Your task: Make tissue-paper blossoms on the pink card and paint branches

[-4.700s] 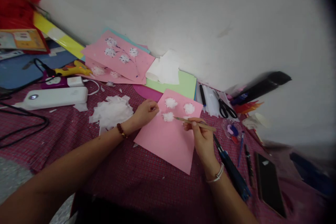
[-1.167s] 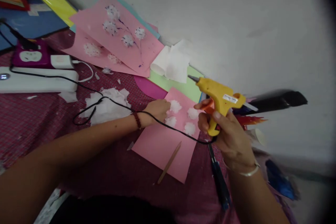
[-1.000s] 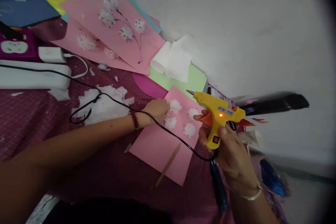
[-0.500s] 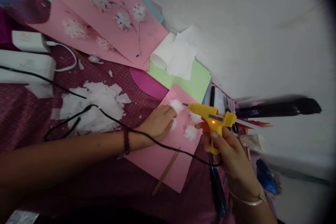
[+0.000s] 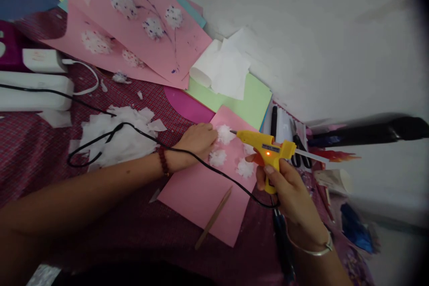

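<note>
My right hand (image 5: 290, 190) is closed round the handle of a yellow glue gun (image 5: 266, 148), its orange light on and its nozzle pointing left at a white tissue puff (image 5: 224, 134). The gun's black cord (image 5: 134, 132) runs across my left forearm. My left hand (image 5: 197, 138) rests curled on the pink paper sheet (image 5: 201, 192), fingertips against that same puff. Other puffs (image 5: 217, 157) sit glued on the sheet. A wooden stick (image 5: 214, 218) lies on the sheet's lower edge.
A pile of white tissue scraps (image 5: 117, 136) lies to the left. Finished pink sheets (image 5: 147, 31), a tissue roll (image 5: 217, 67), green paper (image 5: 248, 98), scissors (image 5: 298, 140), pens and a white power strip (image 5: 33, 91) crowd the red checked cloth by the wall.
My right hand put down the wooden stick and picked up the glue gun. It has lowered the gun, bringing the nozzle left to the puff by my left fingertips.
</note>
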A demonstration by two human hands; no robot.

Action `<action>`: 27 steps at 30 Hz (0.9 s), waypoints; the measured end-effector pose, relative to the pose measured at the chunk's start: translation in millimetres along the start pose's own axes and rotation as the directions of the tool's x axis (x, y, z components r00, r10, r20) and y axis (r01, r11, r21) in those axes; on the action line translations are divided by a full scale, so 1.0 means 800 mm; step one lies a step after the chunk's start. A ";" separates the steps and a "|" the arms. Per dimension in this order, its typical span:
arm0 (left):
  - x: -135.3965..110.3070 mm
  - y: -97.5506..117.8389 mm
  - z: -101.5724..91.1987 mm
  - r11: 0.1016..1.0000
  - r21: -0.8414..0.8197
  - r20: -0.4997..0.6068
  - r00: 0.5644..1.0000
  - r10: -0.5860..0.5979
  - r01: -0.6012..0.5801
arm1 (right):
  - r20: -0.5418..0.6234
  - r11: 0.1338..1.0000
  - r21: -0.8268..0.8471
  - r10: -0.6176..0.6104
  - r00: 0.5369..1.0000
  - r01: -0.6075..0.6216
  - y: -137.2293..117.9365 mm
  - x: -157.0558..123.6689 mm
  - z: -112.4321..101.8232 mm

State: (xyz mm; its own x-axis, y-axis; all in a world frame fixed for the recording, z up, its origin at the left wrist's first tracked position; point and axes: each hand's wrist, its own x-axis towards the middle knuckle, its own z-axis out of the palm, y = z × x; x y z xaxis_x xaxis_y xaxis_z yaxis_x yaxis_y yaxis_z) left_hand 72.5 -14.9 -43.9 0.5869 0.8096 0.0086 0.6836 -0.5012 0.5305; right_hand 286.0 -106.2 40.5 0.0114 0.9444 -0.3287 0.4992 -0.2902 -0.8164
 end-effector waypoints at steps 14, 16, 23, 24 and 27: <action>-0.046 0.056 0.030 0.978 0.011 -0.060 0.976 0.209 -0.209 | 0.061 0.997 -0.029 0.072 0.995 -0.071 -0.010 -0.002 -0.012; -0.052 0.057 0.043 0.947 0.106 -0.092 0.945 0.314 -0.304 | 0.051 0.997 -0.043 0.069 0.996 -0.067 -0.013 -0.004 -0.009; -0.073 0.063 0.041 0.826 0.304 -0.063 0.855 0.515 -0.475 | 0.028 0.989 -0.128 0.081 0.996 -0.077 -0.030 -0.009 0.003; -0.076 0.065 0.039 0.823 0.311 -0.052 0.856 0.514 -0.476 | 0.043 0.988 -0.134 0.087 0.995 -0.080 -0.030 -0.009 0.002; -0.079 0.069 0.039 0.831 0.309 -0.044 0.867 0.497 -0.461 | 0.110 0.986 -0.129 0.121 0.986 -0.107 -0.023 -0.006 -0.007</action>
State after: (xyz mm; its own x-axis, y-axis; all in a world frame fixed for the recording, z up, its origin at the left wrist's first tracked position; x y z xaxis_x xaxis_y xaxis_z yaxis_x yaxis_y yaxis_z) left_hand 86.6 -102.9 -42.0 0.8295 0.4657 0.3081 0.4319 -0.8848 0.1748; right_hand 281.3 -104.3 59.6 -0.0234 0.8793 -0.4756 0.6023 -0.3673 -0.7087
